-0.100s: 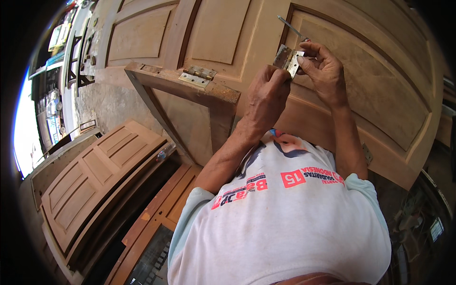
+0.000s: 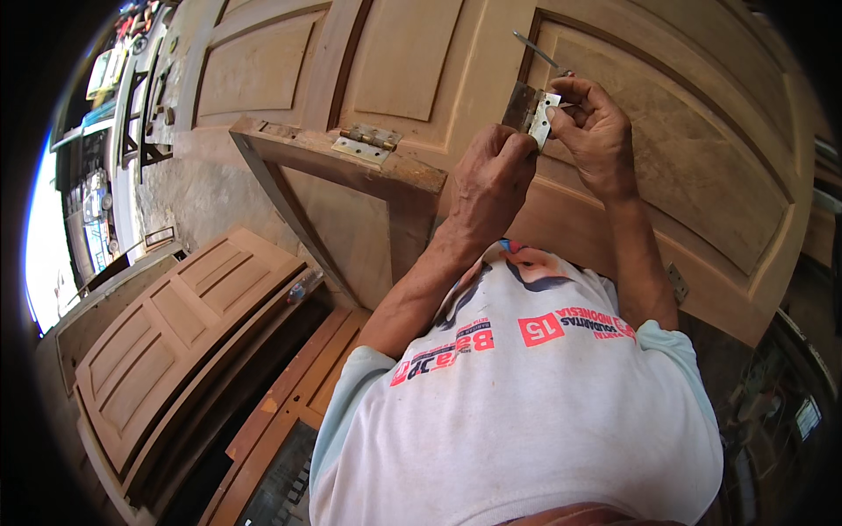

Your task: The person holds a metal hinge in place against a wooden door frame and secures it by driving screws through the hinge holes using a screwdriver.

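Bright white daylight [image 2: 48, 245] floods the far left; nearer lies a grey, stained concrete floor [image 2: 219, 195]. Below, brown panelled wooden doors [image 2: 167, 320] are stacked beside a dark-glazed, orange-brown wooden door [image 2: 276, 406]. The lower right is dim.

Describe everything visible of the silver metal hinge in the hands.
The silver metal hinge is opened into two flat leaves joined by a brass-toned barrel. One leaf is bright, with small round holes; the other looks darker. The bare left hand pinches the hinge's lower end; the right hand's thumb lies at the bright leaf. Behind is a brown wooden panelled door; contact is unclear.
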### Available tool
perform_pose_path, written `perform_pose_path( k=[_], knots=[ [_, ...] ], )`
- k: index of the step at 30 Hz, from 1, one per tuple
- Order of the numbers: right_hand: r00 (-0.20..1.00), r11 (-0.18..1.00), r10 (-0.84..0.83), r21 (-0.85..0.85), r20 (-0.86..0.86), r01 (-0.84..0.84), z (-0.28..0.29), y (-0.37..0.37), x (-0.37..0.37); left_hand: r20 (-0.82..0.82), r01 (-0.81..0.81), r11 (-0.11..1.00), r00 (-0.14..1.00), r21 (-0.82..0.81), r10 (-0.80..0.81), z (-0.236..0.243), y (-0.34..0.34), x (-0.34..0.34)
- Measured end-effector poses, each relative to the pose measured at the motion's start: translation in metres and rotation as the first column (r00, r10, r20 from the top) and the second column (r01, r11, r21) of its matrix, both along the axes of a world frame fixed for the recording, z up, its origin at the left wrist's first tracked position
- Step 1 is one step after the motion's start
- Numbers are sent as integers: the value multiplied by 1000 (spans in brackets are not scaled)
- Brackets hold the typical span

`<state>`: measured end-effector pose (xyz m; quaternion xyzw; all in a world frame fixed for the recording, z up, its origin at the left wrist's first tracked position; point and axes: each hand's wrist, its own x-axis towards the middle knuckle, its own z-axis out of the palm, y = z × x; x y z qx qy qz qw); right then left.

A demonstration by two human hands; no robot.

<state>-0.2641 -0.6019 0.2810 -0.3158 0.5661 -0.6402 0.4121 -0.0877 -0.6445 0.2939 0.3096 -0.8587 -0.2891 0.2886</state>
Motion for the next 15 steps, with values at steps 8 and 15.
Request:
perform_pose_path(
  k=[8, 15],
  knots=[
    [998, 999, 53, 8, -39, -52, 32, -11, 26, -155, -223, 967, 958, 125, 241, 53, -26, 30],
    [965, 973, 231, 63, -128, -224, 58, -36, 60, -70, -80, 932, 991, 353, 112, 73, -68, 83]
  ],
)
